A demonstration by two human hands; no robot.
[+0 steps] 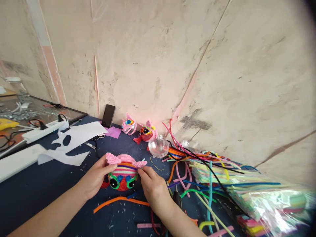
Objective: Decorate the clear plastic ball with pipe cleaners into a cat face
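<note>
A round pipe-cleaner animal head point(124, 169) sits on the dark blue table between my hands. It has pink, orange, purple and white stripes, black eyes ringed in green, a red nose and two twisted pink ears. My left hand point(95, 177) grips its left side, thumb and fingers beside the left ear. On the other side my right hand point(155, 187) is closed at the head's edge, its fingers just under the right ear. The head's back is hidden. An orange pipe cleaner point(120, 199) lies in front of it.
Behind are two similar heads point(128, 124), a clear plastic half-ball point(158, 146) and a phone point(108, 116) against the wall. Loose pipe cleaners point(187, 177) and plastic-bagged bundles point(278, 200) cover the right. Cut white paper point(84, 135) and a power strip point(44, 130) lie left.
</note>
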